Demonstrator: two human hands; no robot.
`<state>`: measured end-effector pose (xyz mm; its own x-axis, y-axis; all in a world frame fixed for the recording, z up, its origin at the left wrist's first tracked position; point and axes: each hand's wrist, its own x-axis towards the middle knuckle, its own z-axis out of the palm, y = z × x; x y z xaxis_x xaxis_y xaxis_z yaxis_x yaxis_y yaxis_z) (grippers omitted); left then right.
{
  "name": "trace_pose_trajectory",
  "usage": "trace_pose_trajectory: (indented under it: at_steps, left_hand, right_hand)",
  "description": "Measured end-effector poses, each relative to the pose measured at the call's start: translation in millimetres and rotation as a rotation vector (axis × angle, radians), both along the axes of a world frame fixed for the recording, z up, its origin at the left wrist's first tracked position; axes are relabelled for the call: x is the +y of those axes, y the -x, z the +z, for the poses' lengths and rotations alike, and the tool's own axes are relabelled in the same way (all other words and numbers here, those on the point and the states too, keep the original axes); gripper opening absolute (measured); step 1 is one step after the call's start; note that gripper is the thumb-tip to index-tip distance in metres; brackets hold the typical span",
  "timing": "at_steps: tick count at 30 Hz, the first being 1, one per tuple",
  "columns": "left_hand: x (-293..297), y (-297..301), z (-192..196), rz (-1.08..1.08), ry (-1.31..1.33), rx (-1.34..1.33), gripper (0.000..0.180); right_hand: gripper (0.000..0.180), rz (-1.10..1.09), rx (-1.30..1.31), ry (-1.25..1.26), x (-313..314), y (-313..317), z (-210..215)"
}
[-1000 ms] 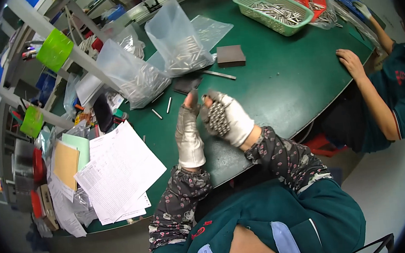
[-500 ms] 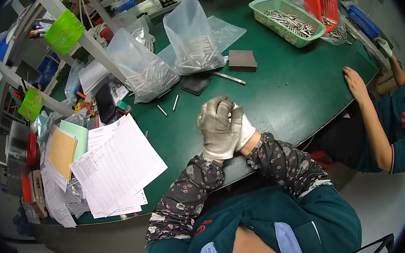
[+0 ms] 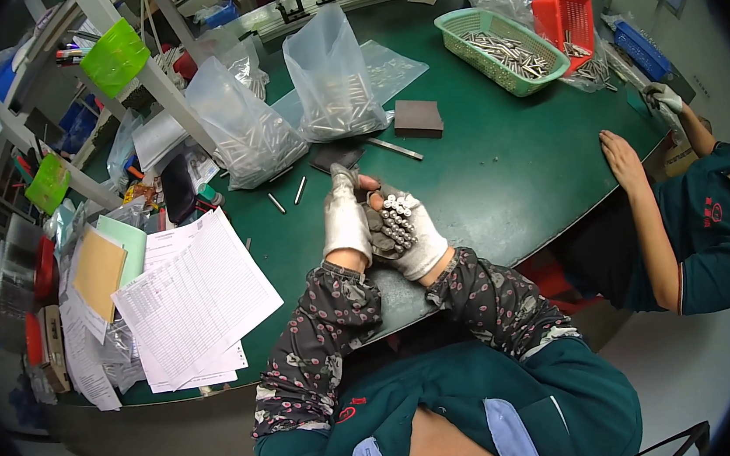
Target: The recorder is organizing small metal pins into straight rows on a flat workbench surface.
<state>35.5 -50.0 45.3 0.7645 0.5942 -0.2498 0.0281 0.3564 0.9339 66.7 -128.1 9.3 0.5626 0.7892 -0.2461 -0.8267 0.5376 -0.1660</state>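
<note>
A cluster of short shiny metal pins (image 3: 397, 222) rests in my right hand (image 3: 424, 244), ends facing up, with its gloved fingers curled round it. Beside it, my left hand (image 3: 346, 217) is turned edge-on, fingers stretched away from me and touching or nearly touching the right hand's fingers. Both gloves are white with grey, worn palms, and bare fingertips show. Beyond my hands lie a dark flat pad (image 3: 336, 156), a metal bar (image 3: 394, 149) and two loose pins, one of them a slim pin (image 3: 300, 190).
Two clear bags of pins, a nearer bag (image 3: 256, 146) and a taller bag (image 3: 339, 98), stand behind a brown block (image 3: 418, 119). Printed sheets (image 3: 196, 297) cover the left side. A green basket (image 3: 502, 52) of pins and a red basket (image 3: 565, 24) are far right. A co-worker's hand (image 3: 622, 159) rests on the table.
My hands, cupped together before, have parted slightly. The left hand has turned off the right one, uncovering the pins. The whole view has shifted a little.
</note>
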Motion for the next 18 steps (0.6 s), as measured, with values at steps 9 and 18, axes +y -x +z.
trace_pose_trajectory:
  at_steps: [9, 18]
  left_hand:
    - [-7.7, 3.7, -32.0, -0.089, -0.235, -0.161, 0.051]
    - [-15.3, 0.5, -29.2, 0.045, -1.038, -0.201, 0.02]
  right_hand:
    - [0.025, -0.007, -0.076, 0.035, -0.9, -13.7, -27.5]
    - [0.028, -0.019, -0.082, -0.14, -0.1, -14.3, -48.3]
